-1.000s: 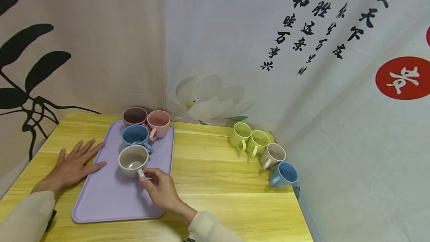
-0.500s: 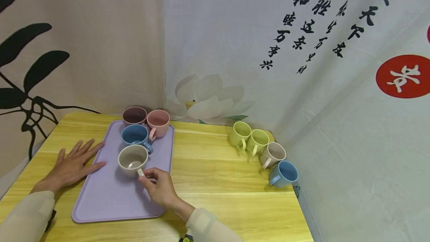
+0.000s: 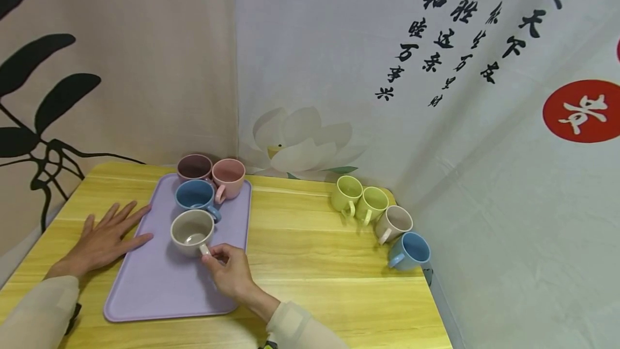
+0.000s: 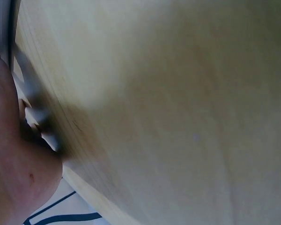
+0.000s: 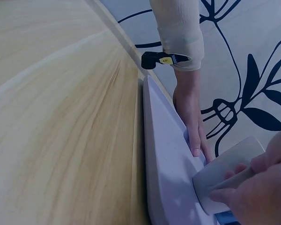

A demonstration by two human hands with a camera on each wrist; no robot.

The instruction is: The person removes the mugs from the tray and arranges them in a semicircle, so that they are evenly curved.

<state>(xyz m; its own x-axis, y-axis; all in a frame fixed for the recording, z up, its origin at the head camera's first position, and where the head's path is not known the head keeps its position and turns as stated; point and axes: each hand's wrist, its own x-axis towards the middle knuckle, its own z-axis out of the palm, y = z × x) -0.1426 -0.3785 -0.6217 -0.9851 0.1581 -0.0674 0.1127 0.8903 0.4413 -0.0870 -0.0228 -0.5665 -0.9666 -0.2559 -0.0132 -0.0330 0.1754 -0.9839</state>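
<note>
In the head view a greyish-white mug (image 3: 192, 232) stands upright on a lilac tray (image 3: 160, 290). My right hand (image 3: 232, 272) pinches its handle between thumb and fingers, as the right wrist view also shows. Spread flat, my left hand (image 3: 104, 238) rests across the tray's left edge, fingers straight. Just behind the greyish-white mug sits a blue mug (image 3: 195, 194). Beyond that are a dark mauve mug (image 3: 195, 168) and a pink mug (image 3: 229, 179), both on the tray. The left wrist view holds only part of the hand and blurred wood.
On the right of the wooden table (image 3: 310, 306) several mugs stand in a slanting row: a green mug (image 3: 346, 196), another green mug (image 3: 372, 204), a beige mug (image 3: 394, 224) and a blue mug (image 3: 409, 252) near the edge. A printed curtain (image 3: 310, 58) hangs behind.
</note>
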